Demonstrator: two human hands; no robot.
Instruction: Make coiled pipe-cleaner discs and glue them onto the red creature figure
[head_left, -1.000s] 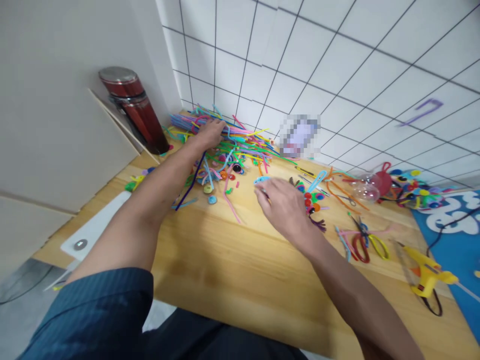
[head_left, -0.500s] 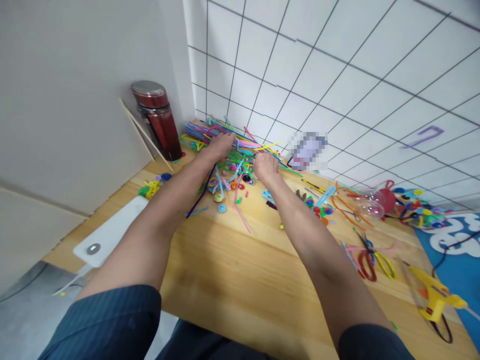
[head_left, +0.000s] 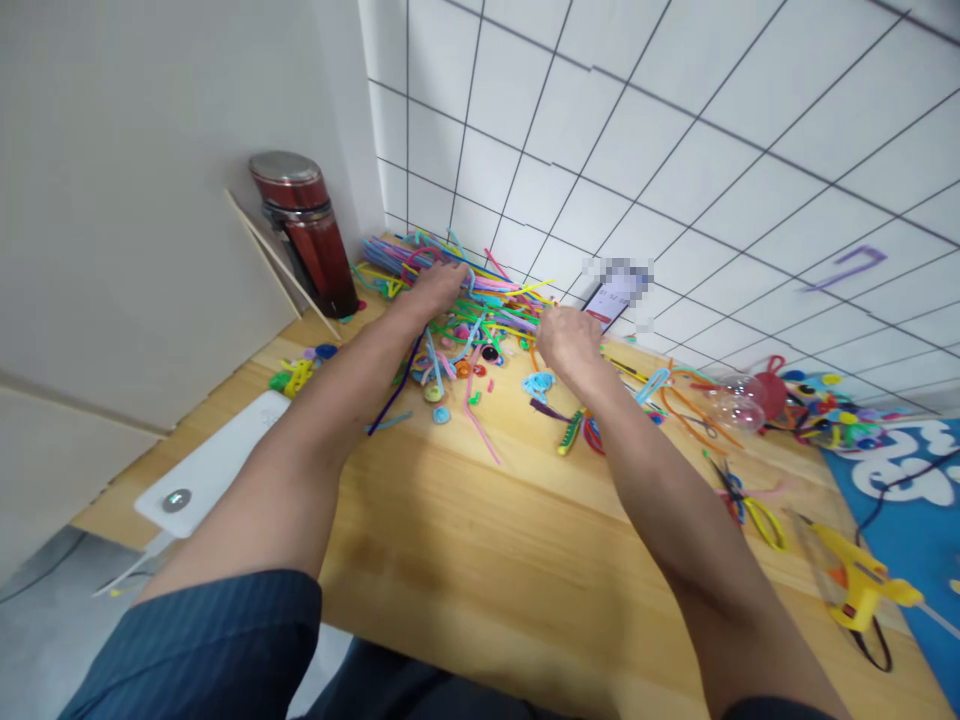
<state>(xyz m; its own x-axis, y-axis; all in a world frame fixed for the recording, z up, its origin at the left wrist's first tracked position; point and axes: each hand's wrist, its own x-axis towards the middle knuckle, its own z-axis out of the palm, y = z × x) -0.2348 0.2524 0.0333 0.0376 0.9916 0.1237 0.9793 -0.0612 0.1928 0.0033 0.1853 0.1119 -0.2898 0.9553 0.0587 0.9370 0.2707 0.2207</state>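
Right hand [head_left: 568, 342] back over wooden table [head_left: 480, 540]

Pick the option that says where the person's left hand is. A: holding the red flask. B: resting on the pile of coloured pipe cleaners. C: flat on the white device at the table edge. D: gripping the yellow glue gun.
B: the left hand lies on top of the pile of coloured pipe cleaners near the tiled wall, apart from the red flask, the white device and the yellow glue gun.
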